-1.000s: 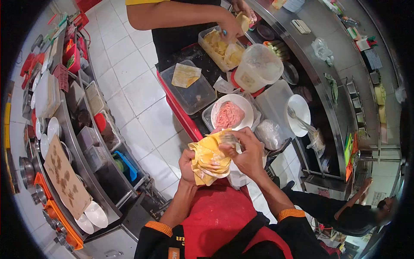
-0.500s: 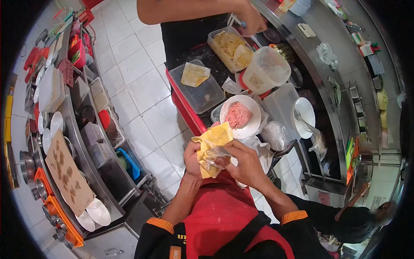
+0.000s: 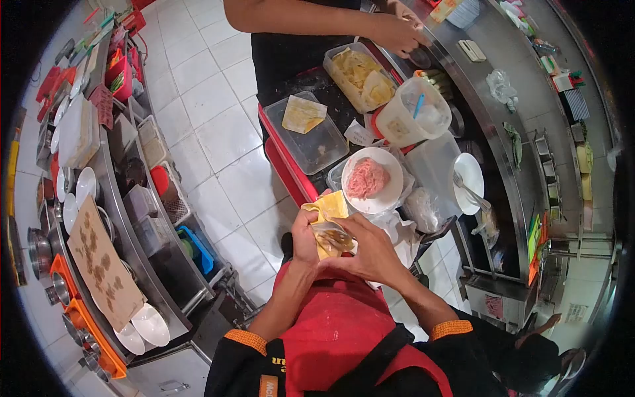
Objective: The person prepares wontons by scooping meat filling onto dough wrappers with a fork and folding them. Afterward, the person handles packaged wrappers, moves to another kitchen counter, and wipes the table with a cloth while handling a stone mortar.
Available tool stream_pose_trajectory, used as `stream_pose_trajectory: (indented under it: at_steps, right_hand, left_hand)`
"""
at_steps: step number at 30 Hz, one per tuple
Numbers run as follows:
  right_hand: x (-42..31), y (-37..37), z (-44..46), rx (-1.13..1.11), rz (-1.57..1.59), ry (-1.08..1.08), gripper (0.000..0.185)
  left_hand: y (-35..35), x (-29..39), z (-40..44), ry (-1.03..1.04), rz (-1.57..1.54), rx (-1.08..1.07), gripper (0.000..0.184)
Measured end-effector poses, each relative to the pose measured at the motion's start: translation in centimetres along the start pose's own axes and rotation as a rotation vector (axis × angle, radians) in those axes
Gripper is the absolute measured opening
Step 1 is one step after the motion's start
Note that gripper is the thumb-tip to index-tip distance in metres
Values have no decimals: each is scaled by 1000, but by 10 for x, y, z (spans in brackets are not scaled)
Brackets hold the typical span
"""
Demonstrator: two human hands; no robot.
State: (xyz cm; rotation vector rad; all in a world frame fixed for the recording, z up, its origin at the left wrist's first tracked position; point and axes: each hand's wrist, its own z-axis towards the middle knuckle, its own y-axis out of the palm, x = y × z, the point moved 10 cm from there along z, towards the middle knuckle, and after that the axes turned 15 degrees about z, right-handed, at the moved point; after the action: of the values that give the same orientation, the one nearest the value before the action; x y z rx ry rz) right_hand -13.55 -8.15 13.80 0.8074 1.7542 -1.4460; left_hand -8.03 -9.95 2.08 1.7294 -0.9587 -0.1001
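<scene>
Before my apron, my left hand is closed around a thin yellow wrapper sheet. Over the lower part of that sheet lies a crumpled clear plastic bag with something brownish in it, partly hidden by fingers. My right hand is closed on the bag from the right, its fingertips against the wrapper. Just beyond both hands, a white bowl holds a mound of pink minced meat. Another wrapper sheet lies on a clear plastic lid.
A tub of yellow sheets and a round white bucket with a blue-handled tool stand behind. Across the table is a co-worker's hand. To the right is a bowl with a fork; steel shelving stands left.
My right hand has closed in toward my left, pressing lower on the wrapper. The co-worker's hand has moved up and right, and the blue-handled tool now stands in the white bucket.
</scene>
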Motion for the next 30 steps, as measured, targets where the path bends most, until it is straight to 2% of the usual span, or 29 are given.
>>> stream_pose_trajectory:
  at_steps: [2,4,5,7,8,9,10,11,14,16,17,19,20,21,23,24,25,27,28,30]
  right_hand:
    - [12,2,5,-12,9,11,49]
    - [46,1,10,-36,315,209,46]
    - [49,-1,12,-36,315,209,46]
    - [68,7,10,-67,663,444,42]
    - [72,4,14,-35,591,356,39]
    - [69,6,14,-35,591,357,39]
    - [50,-2,20,-9,316,183,38]
    - [29,-5,23,18,40,9,36]
    - [31,3,23,12,-82,94,34]
    - [17,5,22,-4,-98,22,33]
    - [6,6,22,-19,-115,-47,34]
    - [1,6,27,-82,-27,-70,33]
    - [-3,7,29,-144,62,-93,32]
    - [-4,3,34,-149,60,-95,32]
    - [4,-3,46,-198,255,54,34]
    - [7,-9,50,-193,339,170,30]
    - [11,-11,57,-198,337,167,30]
    - [38,-14,70,-140,553,317,28]
    - [41,-19,78,-159,427,374,28]
    - [56,-16,95,-121,475,384,29]
  left_hand:
    - [-10,1,0,0,85,82,59]
    - [-5,-3,4,-23,-32,-96,59]
    - [-10,-3,4,-23,-32,-96,59]
    - [10,-1,-2,-46,-149,-356,59]
    - [10,-2,0,-47,-149,-356,59]
    - [1,-5,4,-56,-129,-254,62]
    - [-8,-7,8,-64,-109,-153,66]
    - [-7,-7,8,-64,-110,-154,66]
    - [-10,-5,7,-63,-104,-123,75]
    - [-7,-1,6,-81,-317,-180,76]
    - [-11,1,8,-82,-319,-181,76]
    - [-45,-7,19,-126,-180,-41,63]
    - [-83,-11,30,-44,-103,138,51]
    - [-123,-32,45,-39,-106,139,51]
    - [-190,-52,70,80,73,73,47]
    - [-95,-6,43,11,-252,-183,48]
    - [-75,8,39,17,-254,-182,48]
    - [-72,13,38,-54,-305,-21,53]
    - [-63,14,42,-30,-302,-91,55]
    - [-59,14,52,-17,-284,-76,54]
